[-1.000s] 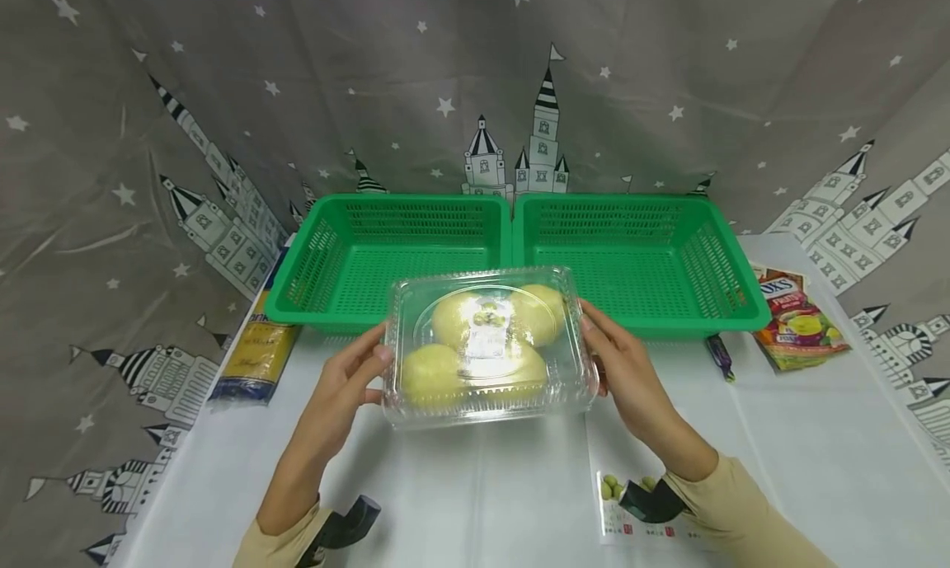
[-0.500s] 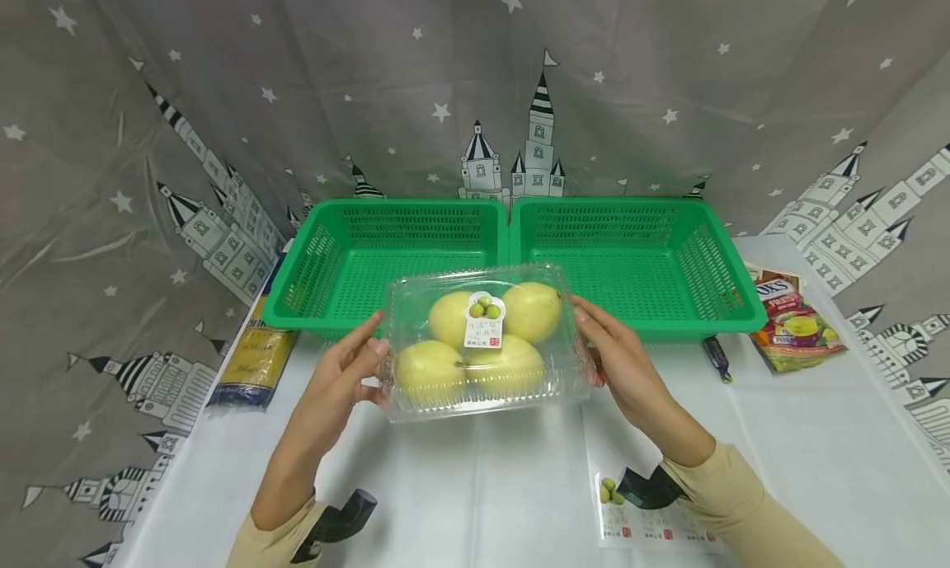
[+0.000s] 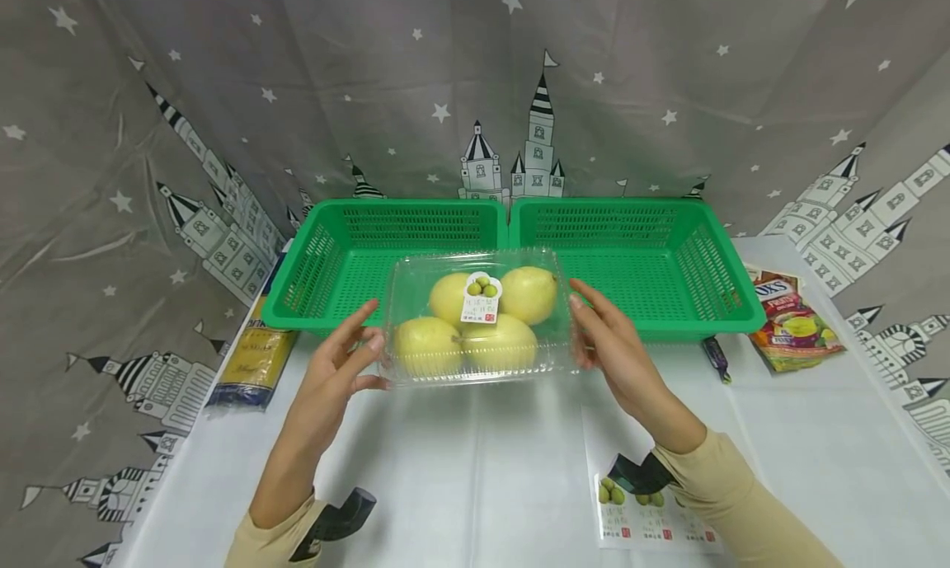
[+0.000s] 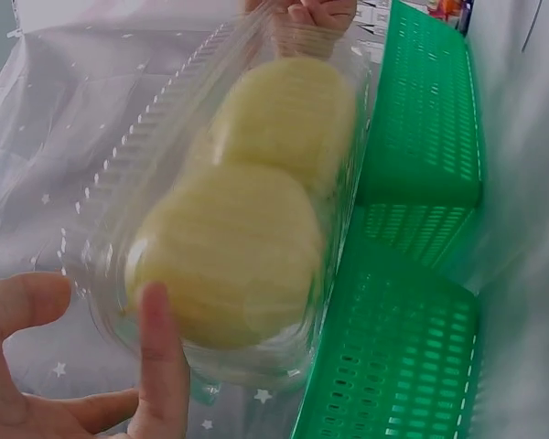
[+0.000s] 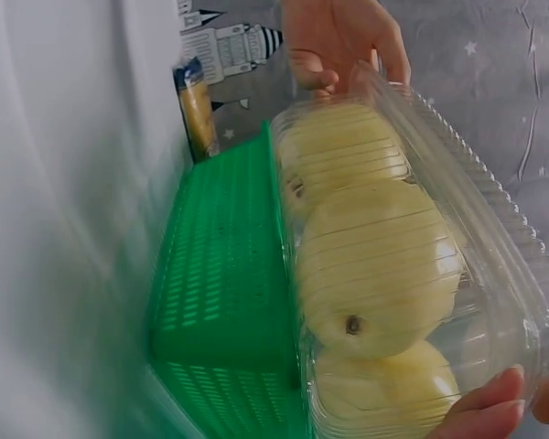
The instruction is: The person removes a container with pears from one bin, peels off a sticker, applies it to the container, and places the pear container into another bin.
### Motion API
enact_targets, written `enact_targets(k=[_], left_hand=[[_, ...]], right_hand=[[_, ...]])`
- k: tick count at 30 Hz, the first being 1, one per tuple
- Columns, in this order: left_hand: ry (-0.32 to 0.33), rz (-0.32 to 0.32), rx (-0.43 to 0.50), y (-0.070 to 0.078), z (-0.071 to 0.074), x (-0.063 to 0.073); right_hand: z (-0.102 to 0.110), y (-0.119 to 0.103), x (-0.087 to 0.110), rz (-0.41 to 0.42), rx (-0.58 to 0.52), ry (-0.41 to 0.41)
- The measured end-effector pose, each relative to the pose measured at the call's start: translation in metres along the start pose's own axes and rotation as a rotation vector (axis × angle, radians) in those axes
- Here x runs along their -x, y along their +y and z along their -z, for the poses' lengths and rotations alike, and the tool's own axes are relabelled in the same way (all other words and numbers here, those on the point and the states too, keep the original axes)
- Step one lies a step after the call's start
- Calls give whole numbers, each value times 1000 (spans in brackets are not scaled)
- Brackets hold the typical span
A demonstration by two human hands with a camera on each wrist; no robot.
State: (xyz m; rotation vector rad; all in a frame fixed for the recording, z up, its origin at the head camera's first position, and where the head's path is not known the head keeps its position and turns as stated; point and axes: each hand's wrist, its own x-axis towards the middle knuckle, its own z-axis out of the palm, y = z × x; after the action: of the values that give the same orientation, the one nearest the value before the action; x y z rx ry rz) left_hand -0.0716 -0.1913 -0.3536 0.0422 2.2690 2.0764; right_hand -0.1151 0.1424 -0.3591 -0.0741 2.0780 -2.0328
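Both hands hold a clear plastic clamshell box (image 3: 482, 377) above the table, its far edge overlapping the near rims of the baskets in the head view. Several large yellow fruits (image 3: 426, 345) sit inside; their kind is unclear. A white label (image 3: 479, 300) with green fruit pictures is on the lid. My left hand (image 3: 326, 395) holds the left end, with thumb and fingers spread around it; the left wrist view shows one finger (image 4: 160, 357) against that end. My right hand (image 3: 619, 354) grips the opposite end, its fingertips partly hidden; its thumb (image 5: 485, 407) shows in the right wrist view.
Two green perforated baskets, left (image 3: 297, 319) and right (image 3: 712, 325), stand side by side behind the box. A yellow-blue packet (image 3: 256, 362) lies left. On the right are a Fox's pouch (image 3: 797, 329) and a small purple wrapper (image 3: 717, 359). A label sheet (image 3: 653, 539) lies near the right sleeve.
The box has moved forward toward the baskets and slightly left, with both hands still at its ends. Glare over the label has gone, so its print now shows.
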Motion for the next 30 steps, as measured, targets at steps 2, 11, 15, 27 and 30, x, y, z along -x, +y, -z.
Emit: enact_targets(k=[2, 11, 15, 27, 30], left_hand=[[11, -8, 1, 0, -1, 0], [-37, -68, -33, -4, -4, -1], [-44, -56, -58, -5, -4, -4], [-75, -70, -7, -9, -5, -18], [-78, -65, 2, -10, -6, -22]], right_hand=[[-1, 0, -2, 12, 7, 1], [-1, 3, -16, 30, 6, 27], [-2, 2, -20, 29, 9, 32], [1, 3, -30, 25, 23, 20], [2, 2, -33, 22, 21, 14]])
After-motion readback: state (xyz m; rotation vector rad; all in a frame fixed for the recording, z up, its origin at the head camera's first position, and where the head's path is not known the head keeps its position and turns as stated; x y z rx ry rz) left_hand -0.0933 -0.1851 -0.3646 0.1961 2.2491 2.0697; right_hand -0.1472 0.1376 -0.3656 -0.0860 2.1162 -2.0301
